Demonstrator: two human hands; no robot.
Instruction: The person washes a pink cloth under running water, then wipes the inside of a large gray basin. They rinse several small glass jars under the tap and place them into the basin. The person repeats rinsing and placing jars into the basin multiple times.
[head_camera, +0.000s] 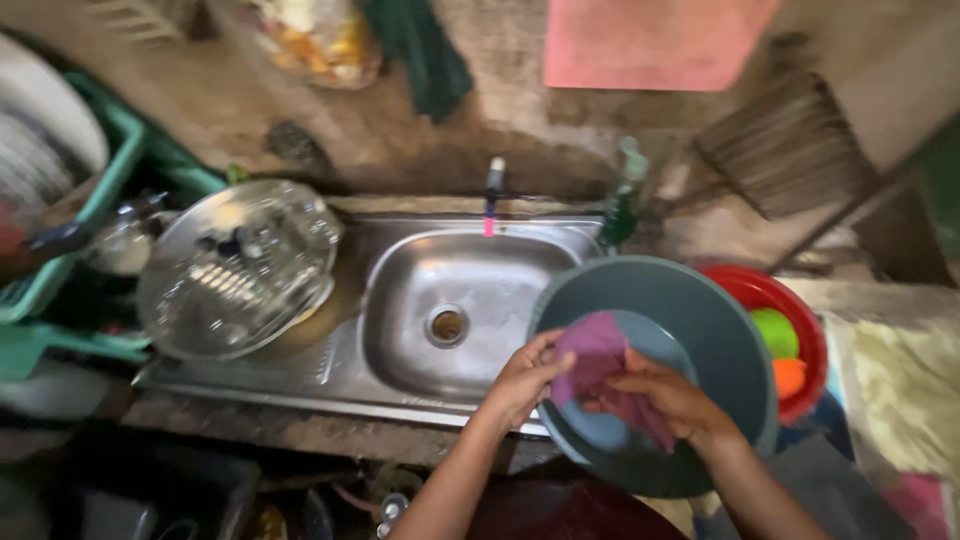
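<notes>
Both hands meet inside a grey-green basin (700, 320) propped at the right edge of the sink. Steel sink (450, 310), largest of all, lies bare around its drain, leaving open room in the bowl; its draining board to the left is taken up by a domed glass lid (235, 265), whose rim overhangs toward a green crate (100, 190). Behind the basin, touching its far rim, sits a red bowl (800, 310) with green and orange pieces inside. Left hand (520, 385) is curled shut on a purple cloth (600, 360); right hand (670, 400) presses flat, fingers closed over the same cloth against the basin's floor.
</notes>
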